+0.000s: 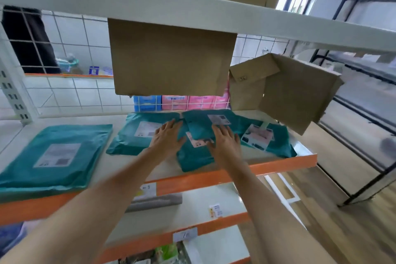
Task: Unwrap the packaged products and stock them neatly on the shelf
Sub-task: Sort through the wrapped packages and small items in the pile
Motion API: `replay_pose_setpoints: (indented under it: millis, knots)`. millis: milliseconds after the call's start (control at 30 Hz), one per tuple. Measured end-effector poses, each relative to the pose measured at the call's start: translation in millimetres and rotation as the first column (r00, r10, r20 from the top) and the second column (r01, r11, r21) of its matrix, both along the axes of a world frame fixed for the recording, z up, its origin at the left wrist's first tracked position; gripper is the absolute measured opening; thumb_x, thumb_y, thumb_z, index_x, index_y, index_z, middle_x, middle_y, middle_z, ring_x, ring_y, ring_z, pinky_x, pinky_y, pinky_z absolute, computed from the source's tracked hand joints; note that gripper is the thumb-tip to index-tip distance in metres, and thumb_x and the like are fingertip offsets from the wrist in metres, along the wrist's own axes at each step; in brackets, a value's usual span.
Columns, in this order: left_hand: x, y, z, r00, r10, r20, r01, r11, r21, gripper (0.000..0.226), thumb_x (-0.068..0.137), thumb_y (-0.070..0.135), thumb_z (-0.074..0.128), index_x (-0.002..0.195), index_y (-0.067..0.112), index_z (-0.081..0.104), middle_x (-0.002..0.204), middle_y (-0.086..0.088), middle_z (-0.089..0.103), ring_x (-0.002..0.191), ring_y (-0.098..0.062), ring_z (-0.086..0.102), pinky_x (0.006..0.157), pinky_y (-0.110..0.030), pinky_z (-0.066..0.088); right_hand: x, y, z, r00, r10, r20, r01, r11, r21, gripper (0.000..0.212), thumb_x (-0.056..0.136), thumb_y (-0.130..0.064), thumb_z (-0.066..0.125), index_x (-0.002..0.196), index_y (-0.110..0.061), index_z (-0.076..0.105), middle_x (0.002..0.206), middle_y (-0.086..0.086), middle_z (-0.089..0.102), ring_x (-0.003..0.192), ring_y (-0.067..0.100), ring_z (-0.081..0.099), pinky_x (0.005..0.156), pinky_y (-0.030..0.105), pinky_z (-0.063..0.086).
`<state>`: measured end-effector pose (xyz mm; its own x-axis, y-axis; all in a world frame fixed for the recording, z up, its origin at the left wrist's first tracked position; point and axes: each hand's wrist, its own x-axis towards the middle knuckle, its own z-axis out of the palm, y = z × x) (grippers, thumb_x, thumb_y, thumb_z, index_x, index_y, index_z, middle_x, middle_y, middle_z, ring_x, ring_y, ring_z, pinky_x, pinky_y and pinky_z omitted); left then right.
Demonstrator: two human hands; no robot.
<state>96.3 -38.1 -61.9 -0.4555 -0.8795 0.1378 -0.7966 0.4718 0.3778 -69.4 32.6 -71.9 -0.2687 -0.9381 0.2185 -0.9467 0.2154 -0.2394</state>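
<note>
Several teal mailer packages with white labels lie on the white shelf board (167,167). A big one (53,156) lies at the left. Another (139,133) lies in the middle. A small package (201,126) rests on top of a lower one (195,158), and one more (272,139) lies at the right. My left hand (167,137) lies flat with straight fingers on the middle packages. My right hand (225,143) presses flat on the small top package and the one under it. Neither hand grips anything.
A cardboard flap (169,60) hangs from the upper shelf right above the hands. A second open carton (285,90) hangs at the right. Pink and blue packs (182,103) stand behind a wire grid. The shelf's orange front rail (214,176) runs below the wrists; lower shelves follow beneath.
</note>
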Motion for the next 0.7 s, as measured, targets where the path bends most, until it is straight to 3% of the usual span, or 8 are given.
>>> replay_pose_setpoints:
  millis: [200, 500, 600, 700]
  knots:
    - [-41, -25, -8, 0.998, -0.062, -0.001, 0.062, 0.998, 0.002, 0.063, 0.092, 0.039, 0.051, 0.146, 0.018, 0.025, 0.153, -0.004, 0.023, 0.139, -0.024, 0.024, 0.112, -0.038, 0.019, -49, -20, -10, 0.995, -0.086, 0.041, 0.086, 0.996, 0.014, 0.063, 0.093, -0.035, 0.051, 0.146, -0.018, 0.020, 0.151, 0.006, 0.027, 0.140, 0.028, 0.022, 0.115, 0.050, 0.018]
    - [-104, -46, -23, 0.986, -0.113, 0.125, 0.107, 0.993, 0.057, 0.076, 0.087, 0.052, 0.052, 0.148, 0.020, 0.019, 0.154, -0.003, 0.020, 0.141, -0.024, 0.018, 0.114, -0.039, 0.013, -138, -28, -17, 0.971, -0.231, 0.064, 0.215, 0.958, 0.189, 0.081, 0.084, -0.056, 0.056, 0.144, -0.016, 0.019, 0.150, 0.016, 0.022, 0.138, 0.036, 0.022, 0.113, 0.049, 0.021]
    - [-127, -51, -23, 0.974, -0.138, 0.180, 0.134, 0.990, 0.034, 0.078, 0.085, 0.057, 0.051, 0.147, 0.020, 0.020, 0.152, -0.003, 0.022, 0.140, -0.023, 0.018, 0.116, -0.039, 0.011, -163, -32, -15, 0.959, -0.243, 0.144, 0.208, 0.953, 0.218, 0.072, 0.075, -0.056, 0.061, 0.130, -0.020, 0.033, 0.139, 0.016, 0.033, 0.129, 0.039, 0.031, 0.105, 0.047, 0.029]
    - [-146, -53, -28, 0.966, -0.142, 0.216, 0.141, 0.990, 0.019, 0.079, 0.084, 0.057, 0.052, 0.146, 0.019, 0.022, 0.152, -0.004, 0.022, 0.140, -0.024, 0.019, 0.116, -0.041, 0.012, -183, -33, -15, 0.978, -0.161, 0.136, 0.116, 0.950, 0.290, 0.076, 0.071, -0.063, 0.064, 0.130, -0.025, 0.033, 0.138, 0.014, 0.032, 0.129, 0.038, 0.029, 0.104, 0.048, 0.029]
